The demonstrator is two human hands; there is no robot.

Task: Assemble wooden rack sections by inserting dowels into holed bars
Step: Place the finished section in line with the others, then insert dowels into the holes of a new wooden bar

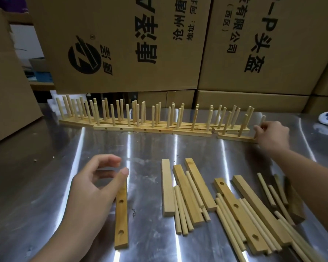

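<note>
- left hand (pixel 95 186) hovers over the far end of a single holed bar (pixel 121 214) lying flat on the steel worktop (pixel 45 176). its grip is an open c, thumb and fingers apart with nothing in them. the thumb tip is right at the bar's end, can't tell if it's touching.
- right hand (pixel 272 135) is way out at the right end of the back row, grip closed in a pinch on the end dowel (pixel 263 118) of the rightmost section (pixel 235 138). only the dowel's tip pokes out above the fingers.
- the finished sections (pixel 153 129) run in a long line along the back of the worktop, dowels standing up, just in front of the cardboard boxes (pixel 121 44).
- spare parts sit in front of the right arm: loose dowels (pixel 182 214) mixed in with more loose bars (pixel 239 208), all overlapping in a messy heap.
- handling guess: it's all light, stiff, dry wood, so no real weight to fight. the dowels are round and the worktop looks slick, so i'd expect them to roll or skid if nudged.
- i'd take a dowel near the middle with a fingertip pinch and hold the bar down by its long edges, keeping fingers off the holes.
- thin dowels probably snap or jam if pushed in crooked, so go straight down.
- finished sections look tippy if lifted by one dowel, better to grab the bar itself.
</note>
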